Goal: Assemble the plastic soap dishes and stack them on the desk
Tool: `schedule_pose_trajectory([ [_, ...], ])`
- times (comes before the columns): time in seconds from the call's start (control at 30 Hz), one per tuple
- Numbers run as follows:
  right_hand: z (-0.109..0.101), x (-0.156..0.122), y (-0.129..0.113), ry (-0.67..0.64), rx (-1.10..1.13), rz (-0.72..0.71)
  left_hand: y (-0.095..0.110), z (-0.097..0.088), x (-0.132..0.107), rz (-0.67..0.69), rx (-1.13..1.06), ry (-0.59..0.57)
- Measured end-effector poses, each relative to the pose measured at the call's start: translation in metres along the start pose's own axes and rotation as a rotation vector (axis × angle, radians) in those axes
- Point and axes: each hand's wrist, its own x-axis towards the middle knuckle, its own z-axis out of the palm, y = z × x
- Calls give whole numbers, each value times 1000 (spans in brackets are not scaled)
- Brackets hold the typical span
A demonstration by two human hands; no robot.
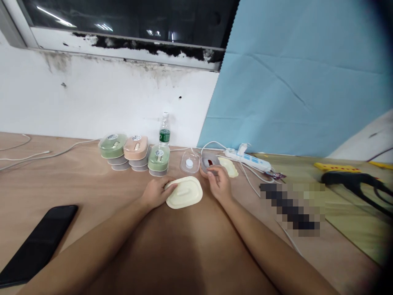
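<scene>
My left hand (156, 192) rests on the wooden table (92, 184) with its fingers curled against the left edge of a cream oval lid (185, 192) lying flat. My right hand (219, 184) sits just right of that lid, fingertips pinched on the rim of a small grey oval tray (208, 162) with a red patch inside. A clear oval insert (189, 162) with a white cap lies beside that tray. A second cream piece (229, 166) lies behind my right hand.
Stacked green and peach oval boxes (135, 152) stand at the back left beside a small water bottle (165, 130). A white power strip (248, 159) with cables lies right. A black phone (37, 243) is near left. A yellow-green mat (346, 205) with dark tools covers the right.
</scene>
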Motion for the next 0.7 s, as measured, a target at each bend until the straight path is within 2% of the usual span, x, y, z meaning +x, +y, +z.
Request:
schedule_pose_trajectory([
  [0.1, 2, 8, 20, 9, -168, 27, 0, 1, 2, -22, 56, -65],
  [0.2, 8, 7, 33, -99, -273, 77, -1, 1, 3, -57, 131, -135],
  [0.3, 11, 3, 36, -175, -298, 117, -1, 2, 4, -3, 179, -213],
  [0.37, 10, 4, 34, -139, -253, 115, -2, 3, 5, -12, 185, -218],
  [0.53, 2, 7, 17, 100, -65, 66, -7, 6, 4, -63, 161, -126],
  [0.6, 2, 2, 8, 116, 41, 16, -8, 6, 4, -69, 140, -29],
  [0.7, 10, -14, -4, 37, 198, -80, -8, 6, 2, -66, 79, 118],
])
